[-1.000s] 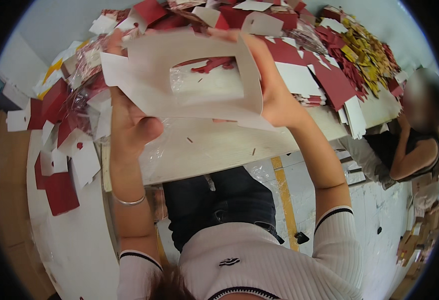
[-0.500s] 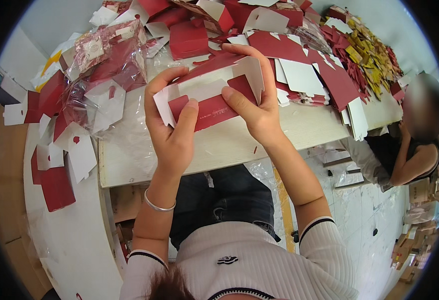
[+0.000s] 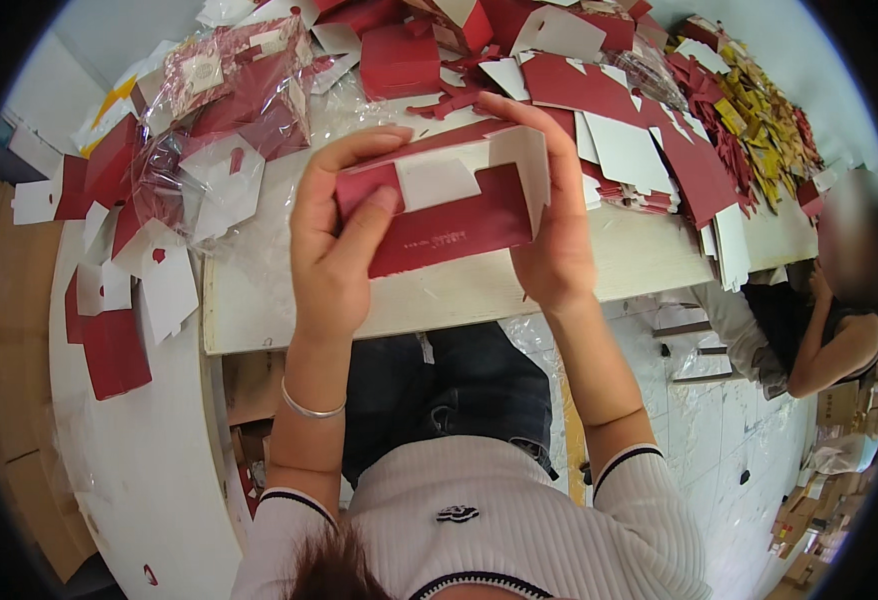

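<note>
Above the near edge of the table I hold a partly folded cardboard box (image 3: 456, 233), red outside and white inside. My left hand (image 3: 334, 245) grips its left end, thumb pressed on the red front flap and fingers behind the back edge. Around the right end curves my right hand (image 3: 562, 235), with fingers reaching along the back edge and palm beside the raised white end flap (image 3: 536, 165). The thumb of this hand is mostly hidden. A white panel shows through a notch in the box's front side.
Flat red-and-white box blanks (image 3: 627, 155) lie stacked beyond my right hand. Folded red boxes (image 3: 399, 62) and clear plastic wrap (image 3: 249, 120) crowd the far and left side. Yellow and red packets (image 3: 749, 120) are heaped at far right. Another person (image 3: 839, 320) sits at right.
The left end has closed over, and my left thumb now presses on its red flap. My right thumb has left the front panel, and that hand has shifted to the right end.
</note>
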A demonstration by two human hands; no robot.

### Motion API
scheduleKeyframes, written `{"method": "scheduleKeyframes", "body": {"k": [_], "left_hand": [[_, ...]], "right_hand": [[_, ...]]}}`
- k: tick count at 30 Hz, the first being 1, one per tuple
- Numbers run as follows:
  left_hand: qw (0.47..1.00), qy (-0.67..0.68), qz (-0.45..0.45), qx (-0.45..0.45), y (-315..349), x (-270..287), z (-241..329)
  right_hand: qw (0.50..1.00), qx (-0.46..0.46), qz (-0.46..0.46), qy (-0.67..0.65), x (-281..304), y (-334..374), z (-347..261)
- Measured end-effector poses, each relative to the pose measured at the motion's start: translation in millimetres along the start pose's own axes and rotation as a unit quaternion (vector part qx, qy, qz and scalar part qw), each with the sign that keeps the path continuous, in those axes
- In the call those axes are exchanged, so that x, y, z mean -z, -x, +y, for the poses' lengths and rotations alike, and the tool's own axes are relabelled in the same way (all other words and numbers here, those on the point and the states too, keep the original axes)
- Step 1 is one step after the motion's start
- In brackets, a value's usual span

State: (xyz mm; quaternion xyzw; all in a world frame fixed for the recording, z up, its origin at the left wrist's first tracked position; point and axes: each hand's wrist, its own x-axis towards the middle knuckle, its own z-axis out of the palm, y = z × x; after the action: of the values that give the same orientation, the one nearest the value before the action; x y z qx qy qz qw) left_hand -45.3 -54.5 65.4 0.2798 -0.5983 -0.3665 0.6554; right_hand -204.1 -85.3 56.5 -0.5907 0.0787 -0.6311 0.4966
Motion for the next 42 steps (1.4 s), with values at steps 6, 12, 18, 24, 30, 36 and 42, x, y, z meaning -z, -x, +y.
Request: {"method": "scheduleKeyframes", "body": {"k": [6,12,18,24,30,36,42], "left_hand": [[0.997,0.034,0.025,-0.058,2.8,-2.0,-1.9],[0.980,0.103,-0.113,-0.124,-3.5,11.2,-18.8],[0.998,0.023,-0.061,-0.012,-0.8,-10.7,4.3],[0.982,-0.126,-0.097,-0.104,-8.6,6.0,3.9],[0.954,-0.219,-0.138,-0.152,-15.5,7.9,0.0],[0.998,0.032,0.018,0.056,1.5,21.9,-11.4],[0.957,0.057,-0.082,0.272,4.8,22.4,-26.2]], "right_hand": [[0.997,0.010,-0.040,0.067,3.7,1.7,-1.1],[0.984,0.088,-0.028,0.155,7.7,-2.0,-4.0],[0.986,0.098,-0.027,0.134,11.6,1.9,-3.3],[0.939,0.145,-0.096,0.296,2.9,-3.9,-14.8],[0.913,0.169,-0.090,0.361,12.0,-8.7,-10.6],[0.868,0.264,-0.069,0.416,21.4,-3.8,-4.9],[0.789,0.271,-0.223,0.505,37.4,24.9,10.7]]}}
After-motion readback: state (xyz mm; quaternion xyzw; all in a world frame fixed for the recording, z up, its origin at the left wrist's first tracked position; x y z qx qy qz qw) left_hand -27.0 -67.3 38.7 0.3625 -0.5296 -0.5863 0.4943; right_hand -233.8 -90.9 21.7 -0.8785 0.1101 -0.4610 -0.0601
